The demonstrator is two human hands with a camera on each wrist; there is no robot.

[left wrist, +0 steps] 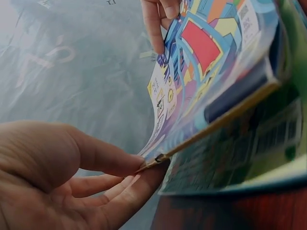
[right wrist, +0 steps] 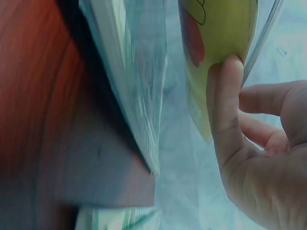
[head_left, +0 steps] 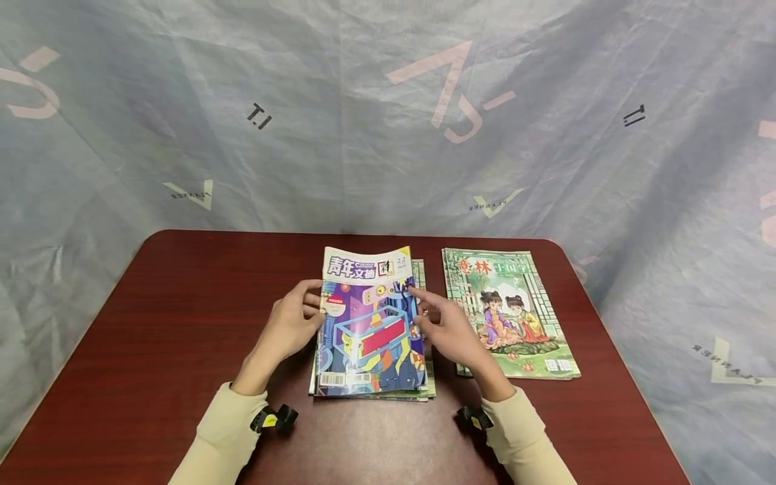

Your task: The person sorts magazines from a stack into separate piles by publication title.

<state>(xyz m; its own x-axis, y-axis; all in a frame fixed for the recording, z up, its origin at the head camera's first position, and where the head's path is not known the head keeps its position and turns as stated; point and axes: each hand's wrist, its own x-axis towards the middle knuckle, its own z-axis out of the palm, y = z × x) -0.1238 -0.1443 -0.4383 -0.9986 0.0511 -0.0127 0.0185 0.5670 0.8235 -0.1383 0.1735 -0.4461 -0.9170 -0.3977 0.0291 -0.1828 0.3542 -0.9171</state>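
Note:
A purple and blue magazine (head_left: 370,343) is held by its two sides, raised over a green magazine (head_left: 429,380) that peeks out beneath its right and lower edges. My left hand (head_left: 295,320) pinches the spine side; in the left wrist view the thumb (left wrist: 112,158) lies on the cover and the fingers pass underneath. The cover bends upward from that spine. At the opposite edge, my right hand (head_left: 448,330) grips the magazine, one digit against a yellow page (right wrist: 216,38) in the right wrist view. The stack (right wrist: 136,81) beneath shows a gap from it there.
To the right lies a second pile of magazines (head_left: 515,316) with two cartoon figures on its green cover, close to my right forearm. Both rest on the dark red table (head_left: 182,316). A grey printed curtain (head_left: 339,135) hangs behind the table's far edge.

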